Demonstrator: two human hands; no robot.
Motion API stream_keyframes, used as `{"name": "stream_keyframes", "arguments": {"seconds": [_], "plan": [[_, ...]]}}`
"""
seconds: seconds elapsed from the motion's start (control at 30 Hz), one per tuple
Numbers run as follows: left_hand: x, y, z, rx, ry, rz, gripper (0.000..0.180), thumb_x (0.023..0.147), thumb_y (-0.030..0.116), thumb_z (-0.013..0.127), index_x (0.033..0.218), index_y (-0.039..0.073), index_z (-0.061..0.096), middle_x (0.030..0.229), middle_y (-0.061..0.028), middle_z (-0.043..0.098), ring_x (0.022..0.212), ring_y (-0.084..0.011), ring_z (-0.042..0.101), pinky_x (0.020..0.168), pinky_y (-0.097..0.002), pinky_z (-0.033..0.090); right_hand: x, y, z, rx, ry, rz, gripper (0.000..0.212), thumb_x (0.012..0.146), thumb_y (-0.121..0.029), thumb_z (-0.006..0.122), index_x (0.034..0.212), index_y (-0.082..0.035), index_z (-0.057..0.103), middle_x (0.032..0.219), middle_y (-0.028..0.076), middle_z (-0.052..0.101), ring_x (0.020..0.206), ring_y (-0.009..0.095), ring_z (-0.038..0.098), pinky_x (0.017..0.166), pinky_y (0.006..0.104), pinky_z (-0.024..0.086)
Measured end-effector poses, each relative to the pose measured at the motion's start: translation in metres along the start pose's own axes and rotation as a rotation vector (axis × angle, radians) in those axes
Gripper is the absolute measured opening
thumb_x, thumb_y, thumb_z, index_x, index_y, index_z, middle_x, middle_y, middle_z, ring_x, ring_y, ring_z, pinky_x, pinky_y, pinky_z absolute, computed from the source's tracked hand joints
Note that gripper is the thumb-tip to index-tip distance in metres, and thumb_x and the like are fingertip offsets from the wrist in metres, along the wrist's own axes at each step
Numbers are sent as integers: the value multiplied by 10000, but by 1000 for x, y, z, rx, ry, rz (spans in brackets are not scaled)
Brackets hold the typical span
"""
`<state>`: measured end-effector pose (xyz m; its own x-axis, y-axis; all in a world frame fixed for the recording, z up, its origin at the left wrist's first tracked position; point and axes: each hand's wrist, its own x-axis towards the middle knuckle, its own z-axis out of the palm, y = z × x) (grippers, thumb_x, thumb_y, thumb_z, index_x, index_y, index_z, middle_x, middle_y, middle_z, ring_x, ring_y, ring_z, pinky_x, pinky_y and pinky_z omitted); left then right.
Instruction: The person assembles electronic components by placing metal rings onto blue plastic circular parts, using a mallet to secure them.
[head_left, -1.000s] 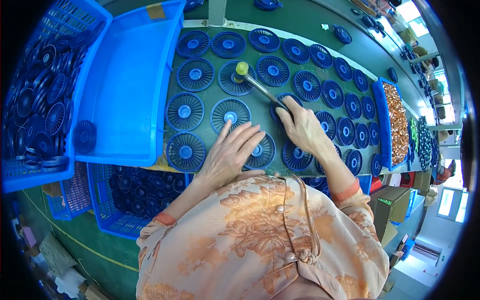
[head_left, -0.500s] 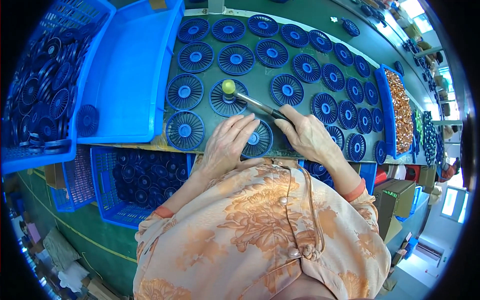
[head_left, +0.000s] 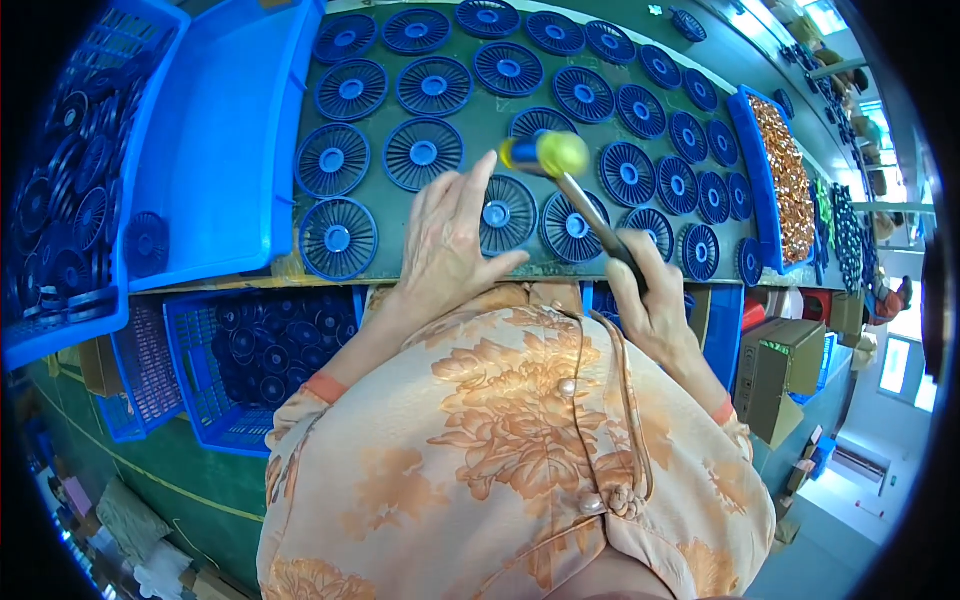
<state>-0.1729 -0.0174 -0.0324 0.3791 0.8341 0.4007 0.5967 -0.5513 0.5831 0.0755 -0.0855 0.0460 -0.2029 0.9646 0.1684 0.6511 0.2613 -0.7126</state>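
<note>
My right hand [head_left: 655,300] is wrapped round the dark handle of a mallet [head_left: 562,155]. The mallet has a metal shaft and a yellow-green head, which is raised above the table and slightly blurred. My left hand [head_left: 445,235] is empty, its fingers stretched out and thumb spread. It lies by the left edge of a dark blue spoked plastic disc [head_left: 503,215]; whether it touches the disc I cannot tell. To the right, below the mallet shaft, lies another spoked disc [head_left: 572,240]. A further disc [head_left: 423,153] lies flat just beyond my left hand.
Rows of similar discs cover the green table [head_left: 390,230]. A blue crate [head_left: 150,110] piled with discs and a blue tray [head_left: 225,140] stand at left. At right, a blue bin [head_left: 760,190] holds shiny copper-coloured pieces. Below the table edge is another crate [head_left: 190,375] of discs.
The mallet head has lifted off a disc and swung to the right, still in my right hand. My left hand's fingers have spread. The whole view has shifted somewhat.
</note>
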Motion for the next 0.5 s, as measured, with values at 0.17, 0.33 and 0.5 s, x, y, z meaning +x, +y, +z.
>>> {"name": "stream_keyframes", "arguments": {"seconds": [0.17,0.33,0.5], "plan": [[7,-1,3,13,-4,-12,1140,626,273,965,1553,14,353,1188,-174,639,1212,-370,538,1054,-500,397,-15,10,9,-262,-280,322,176,1042,-176,607,1164,-49,604,637,205,573,600,356,664,565,424,477],[3,1,1,6,-15,-9,1139,629,289,967,1550,15,357,1213,-190,622,1214,-371,533,1050,-503,398,-21,7,10,-128,-178,249,185,1047,-199,606,1163,-55,606,623,207,574,602,408,652,560,456,467],[2,5,-14,-53,-40,6,1071,685,298,929,1543,-17,371,1297,-205,600,1243,-376,521,1087,-491,400,-8,14,5,-172,-186,259,195,1049,-218,606,1130,-40,614,642,123,503,563,205,491,572,365,428]]}}
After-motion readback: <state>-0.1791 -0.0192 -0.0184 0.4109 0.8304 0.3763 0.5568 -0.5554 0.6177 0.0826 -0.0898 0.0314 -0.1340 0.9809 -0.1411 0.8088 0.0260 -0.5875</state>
